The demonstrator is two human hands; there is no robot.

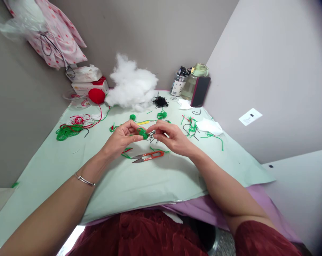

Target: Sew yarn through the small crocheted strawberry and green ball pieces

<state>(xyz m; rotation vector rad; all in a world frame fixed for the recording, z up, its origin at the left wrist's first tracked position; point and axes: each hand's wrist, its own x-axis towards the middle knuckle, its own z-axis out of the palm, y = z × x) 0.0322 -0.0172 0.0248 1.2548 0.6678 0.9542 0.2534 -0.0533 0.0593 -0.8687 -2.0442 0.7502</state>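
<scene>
My left hand pinches a small green crocheted piece between thumb and fingers, above the middle of the table. Close on its right, my right hand has thumb and forefinger drawn together at the piece's edge; whatever they grip is too small to make out. Thin black yarn shows between the two hands. Just below them lies a pair of orange-handled thread snips, blades pointing left. A yellow crochet hook is partly hidden behind my fingers. Beyond it sits a little green crocheted ball.
White stuffing is heaped at the back, beside a red yarn ball. Green yarn lies left, black yarn behind, yarn scraps right. A phone leans against a bottle near a pen holder.
</scene>
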